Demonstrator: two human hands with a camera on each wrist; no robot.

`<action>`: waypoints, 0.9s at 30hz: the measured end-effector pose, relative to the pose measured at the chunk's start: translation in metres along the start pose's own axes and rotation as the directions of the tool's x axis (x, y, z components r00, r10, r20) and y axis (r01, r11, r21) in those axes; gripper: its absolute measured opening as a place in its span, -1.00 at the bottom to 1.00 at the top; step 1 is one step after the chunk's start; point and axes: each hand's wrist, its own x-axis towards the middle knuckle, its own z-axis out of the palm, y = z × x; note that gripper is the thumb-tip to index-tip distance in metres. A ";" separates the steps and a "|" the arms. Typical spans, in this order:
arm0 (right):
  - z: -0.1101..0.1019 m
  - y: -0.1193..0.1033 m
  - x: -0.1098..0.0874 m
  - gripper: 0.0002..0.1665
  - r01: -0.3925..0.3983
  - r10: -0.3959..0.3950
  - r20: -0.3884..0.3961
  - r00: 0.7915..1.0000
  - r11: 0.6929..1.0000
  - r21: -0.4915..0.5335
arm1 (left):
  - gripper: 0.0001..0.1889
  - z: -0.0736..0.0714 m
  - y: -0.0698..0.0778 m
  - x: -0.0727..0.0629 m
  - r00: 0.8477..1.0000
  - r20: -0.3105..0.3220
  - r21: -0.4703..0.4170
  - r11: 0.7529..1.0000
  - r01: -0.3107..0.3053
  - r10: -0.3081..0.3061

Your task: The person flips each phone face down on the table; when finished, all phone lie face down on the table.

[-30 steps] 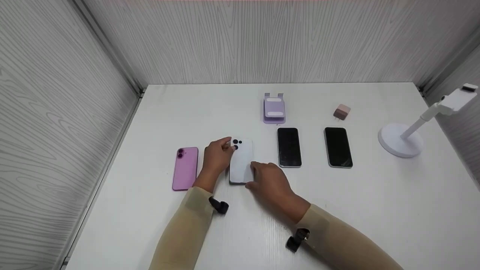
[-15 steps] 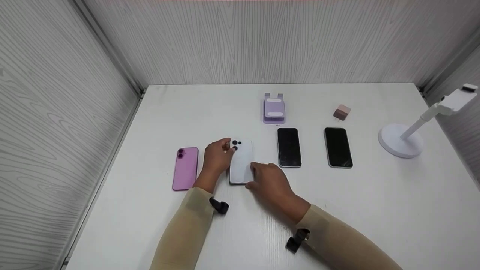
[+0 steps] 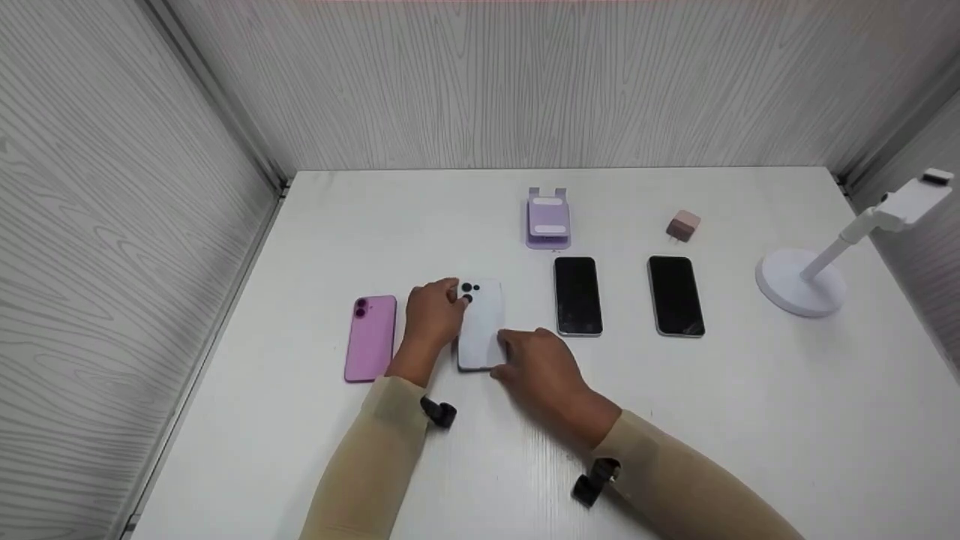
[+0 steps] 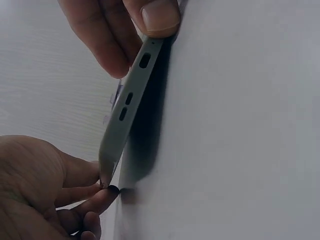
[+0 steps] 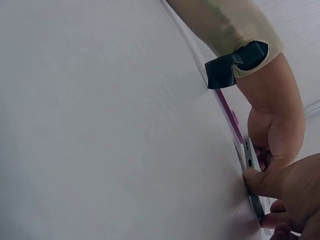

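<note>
Between the two hands is a white phone [image 3: 481, 324], camera side up, its long side running away from the person. At its upper left edge the left hand [image 3: 433, 313] pinches it near the camera lenses, thumb over the back. The right hand [image 3: 541, 365] grips the lower right edge, with the thumb at the bottom corner. Seen end-on in the left wrist view, the phone's bottom edge [image 4: 127, 107] with its port cutouts lies at a slant, a dark reflection beside it. Its screen side is hidden from the head view.
A pink phone [image 3: 371, 337] lies to the left. Two black-screened phones [image 3: 578, 296] [image 3: 676, 296] lie to the right. Behind them are a purple phone stand [image 3: 548, 217] and a pink charger plug [image 3: 683, 225]. A white stand [image 3: 801, 282] rises near the table's right edge.
The white phone has shifted very slightly to the left and toward the person, with the left hand moving along. The right hand keeps nearly the same place; the other things stay put.
</note>
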 end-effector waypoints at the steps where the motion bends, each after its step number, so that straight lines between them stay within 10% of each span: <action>1: 0.000 0.000 -0.001 -0.73 0.013 -0.013 -0.002 1.000 1.000 0.001 | -0.61 0.000 0.000 0.000 1.000 0.001 0.010 1.000 -0.006 0.006; 27: -0.005 0.002 -0.002 -0.81 0.089 -0.089 0.020 0.996 0.996 -0.013 | -0.52 0.000 -0.003 -0.002 0.995 0.050 0.208 0.974 -0.090 0.081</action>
